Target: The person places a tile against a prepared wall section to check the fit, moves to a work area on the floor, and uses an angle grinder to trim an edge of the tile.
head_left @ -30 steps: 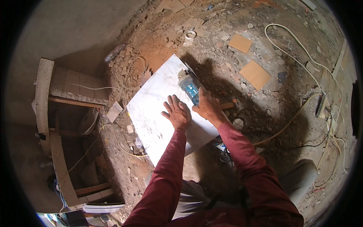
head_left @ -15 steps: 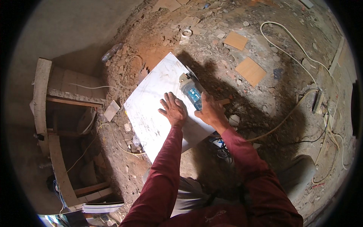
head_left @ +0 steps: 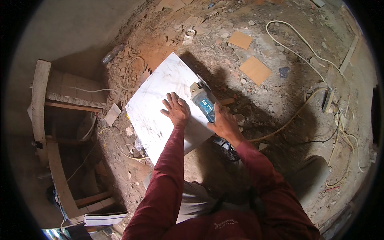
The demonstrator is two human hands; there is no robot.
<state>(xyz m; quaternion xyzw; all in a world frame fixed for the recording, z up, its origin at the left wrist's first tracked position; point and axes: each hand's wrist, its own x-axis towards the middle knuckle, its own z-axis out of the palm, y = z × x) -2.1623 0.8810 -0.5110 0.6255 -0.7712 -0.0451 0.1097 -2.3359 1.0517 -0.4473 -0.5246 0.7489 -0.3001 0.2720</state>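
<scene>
A large white tile [head_left: 150, 108] with grey streaks lies at a slant in front of me. Spread flat on its face, my left hand [head_left: 176, 109] presses near the middle. My right hand [head_left: 226, 123] is wrapped round the body of a blue angle grinder [head_left: 205, 103]. The grinder's metal head and disc sit at the tile's right edge; whether the disc touches the tile I cannot tell. Below the right hand, a dark bundle of cable [head_left: 229, 153] lies beside the tile's near corner.
Rubble covers the ground. Two tan tiles [head_left: 255, 70] lie at the far right. A pale cable [head_left: 296, 114] runs from the grinder side toward a power strip [head_left: 329, 101]. A wooden frame [head_left: 60, 176] stands at left by the wall. A white tape roll [head_left: 189, 33] lies beyond the tile.
The grinder has shifted slightly toward me along the tile's right edge. My left hand stays flat on the tile. The whole view has moved a little.
</scene>
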